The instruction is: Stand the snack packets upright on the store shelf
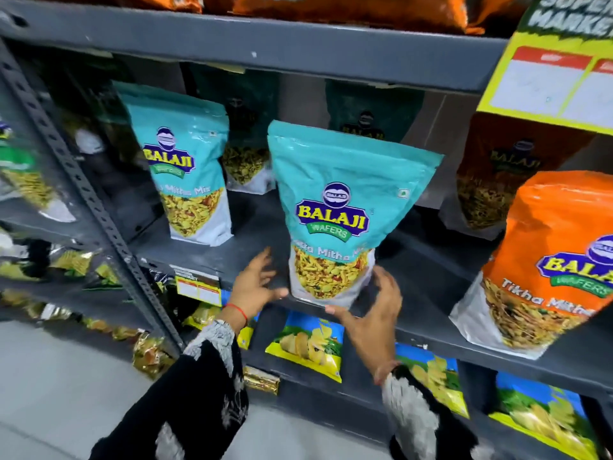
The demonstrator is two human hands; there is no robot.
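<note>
A teal Balaji snack packet [338,214] stands upright at the front of the grey shelf [428,280]. My left hand [253,287] is just left of its base, fingers spread, thumb near the bottom corner. My right hand [374,313] is below and right of the base, fingers apart, not gripping. A second teal packet [184,164] stands upright further left and deeper in. An orange Balaji packet [544,260] stands at the right front, leaning slightly.
Dark packets [247,134] stand at the back of the shelf. A yellow price card [547,71] hangs at upper right. Chip bags [310,346] fill the shelf below. A perforated upright post [86,194] bounds the left side. Pale floor lies lower left.
</note>
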